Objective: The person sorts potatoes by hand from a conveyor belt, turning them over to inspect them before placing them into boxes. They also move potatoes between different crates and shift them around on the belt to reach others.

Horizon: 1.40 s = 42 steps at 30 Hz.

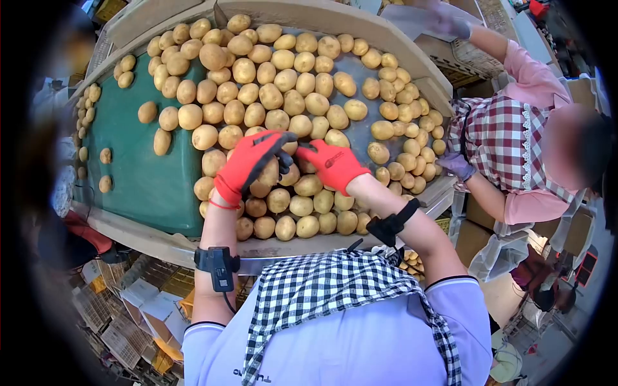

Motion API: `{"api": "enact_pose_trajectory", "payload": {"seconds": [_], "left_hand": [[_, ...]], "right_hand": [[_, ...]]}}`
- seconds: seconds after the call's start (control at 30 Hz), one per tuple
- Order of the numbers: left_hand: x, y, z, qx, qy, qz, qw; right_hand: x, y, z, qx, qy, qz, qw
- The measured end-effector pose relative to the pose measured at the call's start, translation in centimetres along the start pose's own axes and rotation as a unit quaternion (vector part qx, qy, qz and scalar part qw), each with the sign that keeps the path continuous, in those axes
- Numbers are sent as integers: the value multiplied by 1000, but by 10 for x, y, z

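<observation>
Leftward bare green belt (129,167), left hand (248,162) fingers gripping potato (269,174), right hand (333,165) fingers spread.

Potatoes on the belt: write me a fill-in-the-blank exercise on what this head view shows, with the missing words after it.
1. The left hand and the right hand are both gloved in ____.
2. Both hands rest on a heap of ____.
3. The bare part of the belt beside the potatoes is ____ in colour.
4. The sleeves of the person at the right are ____.

Missing words: red; potatoes; green; pink.
</observation>
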State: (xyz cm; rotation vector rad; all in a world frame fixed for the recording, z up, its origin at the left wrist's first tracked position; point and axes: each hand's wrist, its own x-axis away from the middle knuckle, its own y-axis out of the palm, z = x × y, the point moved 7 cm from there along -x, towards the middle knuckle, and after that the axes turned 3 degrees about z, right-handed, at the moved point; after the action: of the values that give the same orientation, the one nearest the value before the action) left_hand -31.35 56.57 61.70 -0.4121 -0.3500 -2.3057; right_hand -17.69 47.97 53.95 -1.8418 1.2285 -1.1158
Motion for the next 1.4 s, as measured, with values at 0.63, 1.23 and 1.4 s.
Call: {"api": "enact_pose_trajectory", "payload": {"seconds": [0.63, 1.23, 1.4], "left_hand": [[-22, 8, 17, 409, 35, -147, 900], [-33, -24, -54, 666, -134, 70, 730], [-36, -32, -53, 671, -58, 44, 738]], "right_hand": [[-159, -130, 122, -127, 133, 173, 968], [-25, -245, -19, -398, -242, 413, 783], [-160, -278, -3, 50, 61, 351, 933]]}}
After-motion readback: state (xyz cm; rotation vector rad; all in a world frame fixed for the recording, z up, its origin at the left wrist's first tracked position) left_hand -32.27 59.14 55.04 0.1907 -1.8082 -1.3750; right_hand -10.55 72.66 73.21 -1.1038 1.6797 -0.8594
